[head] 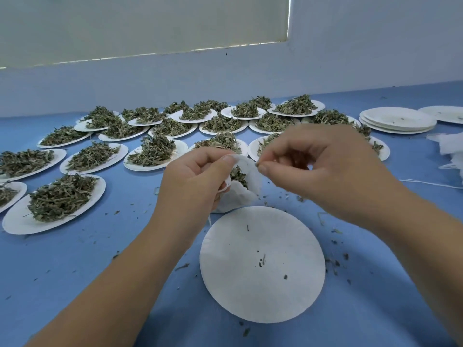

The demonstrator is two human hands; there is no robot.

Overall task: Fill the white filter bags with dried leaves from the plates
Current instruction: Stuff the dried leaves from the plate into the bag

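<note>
My left hand (198, 179) grips a white filter bag (244, 194) by its rim, holding it up with the mouth open. Dried green leaves (239, 176) show inside the bag. My right hand (323, 169) hovers just right of the bag's mouth, thumb and forefinger pinched on a small bit of leaf. Below both hands lies a white paper plate (263, 284) holding only a few crumbs. Several plates piled with dried leaves (60, 196) cover the blue table behind and to the left.
A stack of bare white plates (397, 120) sits at the back right, with another plate (444, 113) beyond it. Loose white filter bags (448, 149) and a string lie at the right edge. Leaf crumbs are scattered on the blue tabletop (100, 246). A wall stands behind.
</note>
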